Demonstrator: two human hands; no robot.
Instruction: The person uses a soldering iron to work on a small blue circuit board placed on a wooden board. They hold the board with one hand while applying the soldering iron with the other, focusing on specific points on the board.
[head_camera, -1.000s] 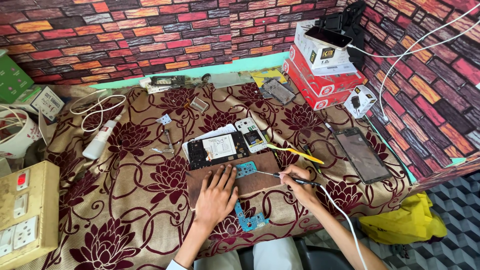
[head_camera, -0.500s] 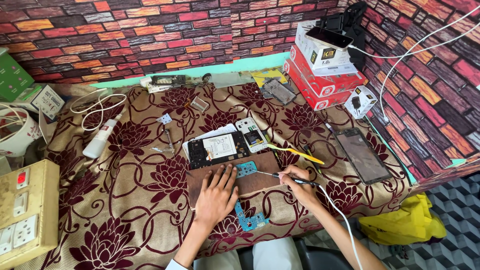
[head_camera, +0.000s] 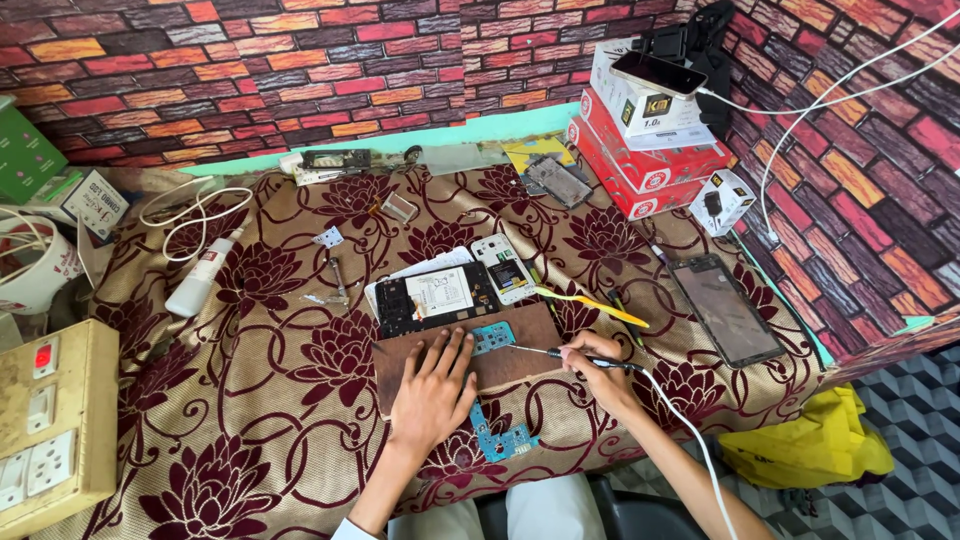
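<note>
Right hand (head_camera: 598, 362) grips soldering iron (head_camera: 580, 355) (tip on blue board (head_camera: 492, 338)), beside flat left hand (head_camera: 432, 388).

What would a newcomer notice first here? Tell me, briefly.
At the near edge of the flowered cloth, the right hand holds a corded soldering iron toward a small blue circuit board on a brown board, which the left hand presses flat. Just behind lies an opened phone.

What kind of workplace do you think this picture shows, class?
Probably a small phone repair bench: an opened phone, a blue circuit board under a soldering iron, and a loose phone screen.
</note>
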